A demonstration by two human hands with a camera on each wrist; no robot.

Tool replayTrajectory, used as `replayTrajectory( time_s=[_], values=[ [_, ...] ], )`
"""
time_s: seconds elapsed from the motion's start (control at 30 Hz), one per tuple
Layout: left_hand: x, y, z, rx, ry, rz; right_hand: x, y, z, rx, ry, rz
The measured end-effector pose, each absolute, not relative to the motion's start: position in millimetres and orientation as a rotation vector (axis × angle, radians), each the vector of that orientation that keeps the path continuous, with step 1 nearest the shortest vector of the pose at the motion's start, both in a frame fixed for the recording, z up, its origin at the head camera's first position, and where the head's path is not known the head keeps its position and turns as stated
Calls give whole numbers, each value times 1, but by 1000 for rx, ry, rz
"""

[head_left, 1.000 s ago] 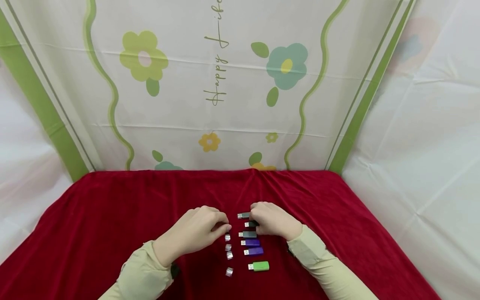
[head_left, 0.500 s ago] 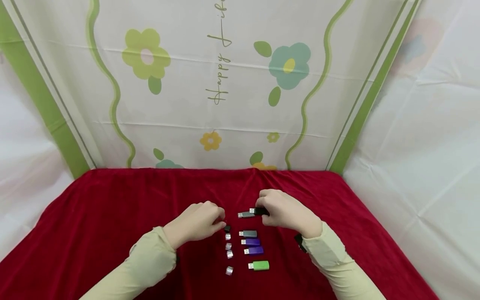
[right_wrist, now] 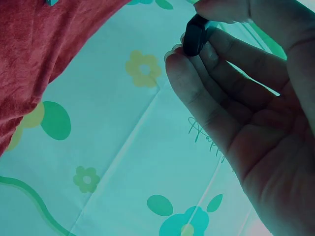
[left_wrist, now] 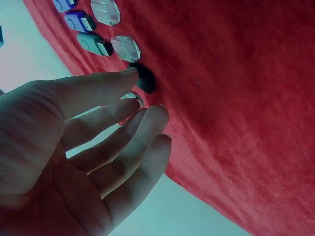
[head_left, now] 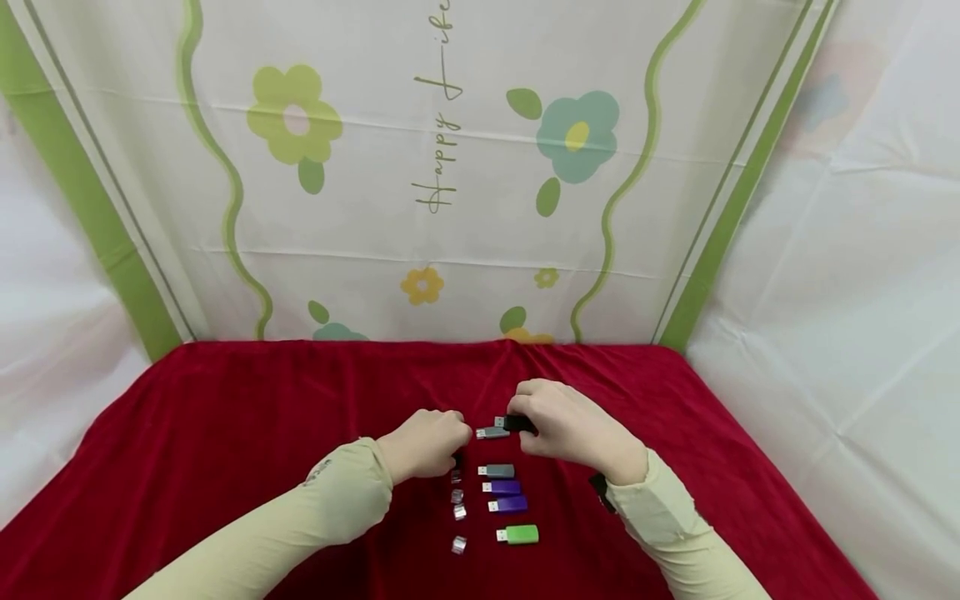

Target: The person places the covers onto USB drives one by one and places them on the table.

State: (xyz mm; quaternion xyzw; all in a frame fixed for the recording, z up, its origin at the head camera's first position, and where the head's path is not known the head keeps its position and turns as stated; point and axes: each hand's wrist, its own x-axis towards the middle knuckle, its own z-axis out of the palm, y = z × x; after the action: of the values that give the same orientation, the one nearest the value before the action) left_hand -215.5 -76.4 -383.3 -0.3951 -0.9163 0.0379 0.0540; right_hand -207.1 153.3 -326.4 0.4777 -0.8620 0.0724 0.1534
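Observation:
In the head view the right hand (head_left: pixel 568 423) pinches a black USB stick (head_left: pixel 519 423) by its rear end, its metal plug facing left, just above a grey USB stick (head_left: pixel 492 433). The right wrist view has the black stick (right_wrist: pixel 196 35) between thumb and fingertips. My left hand (head_left: pixel 426 445) hovers over the top of the cap column; in the left wrist view its thumb tip is at a black cap (left_wrist: pixel 144 78) on the cloth, the other fingers spread apart and loosely bent. Beside that cap lies a clear cap (left_wrist: pixel 126 48).
Below the hands, a grey stick (head_left: pixel 497 471), two purple sticks (head_left: pixel 508 504) and a green stick (head_left: pixel 519 534) lie in a column. Several clear caps (head_left: pixel 459 545) form another column to their left. Red cloth (head_left: pixel 300 417) covers the table; a patterned curtain (head_left: pixel 465 233) hangs behind.
The right hand has lifted the black stick from its row and moved it up, over the grey one. The left hand first drew back left, then came right, over the black cap.

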Motion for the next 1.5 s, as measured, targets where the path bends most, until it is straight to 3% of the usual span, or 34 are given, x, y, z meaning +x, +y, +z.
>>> replayTrajectory(
  time_s=[0.67,1.07,1.5],
  values=[
    [-219,-74,-386,-1225,-2775,146,-204,150,-320,1360,-2445,205],
    [-232,-92,-396,-1319,-2781,-249,-204,151,-319,1342,-2445,201],
    [-193,-122,-359,-1355,-2621,-698,-203,155,-324,1374,-2428,263]
  ],
)
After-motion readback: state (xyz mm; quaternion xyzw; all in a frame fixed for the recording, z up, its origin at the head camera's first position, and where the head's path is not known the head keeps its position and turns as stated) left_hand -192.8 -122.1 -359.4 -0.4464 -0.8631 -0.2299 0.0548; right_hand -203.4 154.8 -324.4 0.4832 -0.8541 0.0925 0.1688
